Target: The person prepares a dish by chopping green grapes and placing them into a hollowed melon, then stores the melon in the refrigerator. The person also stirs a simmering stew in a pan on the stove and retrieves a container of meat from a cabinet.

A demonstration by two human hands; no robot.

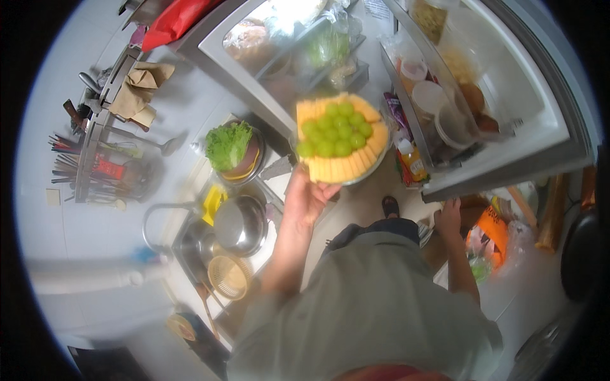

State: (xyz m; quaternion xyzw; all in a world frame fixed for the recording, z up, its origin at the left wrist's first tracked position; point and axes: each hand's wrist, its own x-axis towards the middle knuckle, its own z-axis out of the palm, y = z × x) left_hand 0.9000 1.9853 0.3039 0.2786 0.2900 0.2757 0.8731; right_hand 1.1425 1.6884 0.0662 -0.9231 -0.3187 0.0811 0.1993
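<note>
My left hand (310, 195) holds a clear plate (368, 174) from below at its near left edge. Orange melon slices (340, 167) ring the plate, and a cluster of green grapes (339, 132) sits in the middle. The plate is held up before the open refrigerator (281, 112), where a leafy green vegetable in plastic wrap (329, 47) shows inside. On the right, my right hand (449, 218) grips the outer edge of the open refrigerator door (519, 157); its fingertips are partly hidden there.
Door shelves hold several tubs (429, 97) and bottles. To the left, a sink (190, 243) has a steel bowl (240, 224) and a woven-look basket (229, 277) beside it. Lettuce (228, 145) tops a round container. An orange bag (488, 235) stands below the door.
</note>
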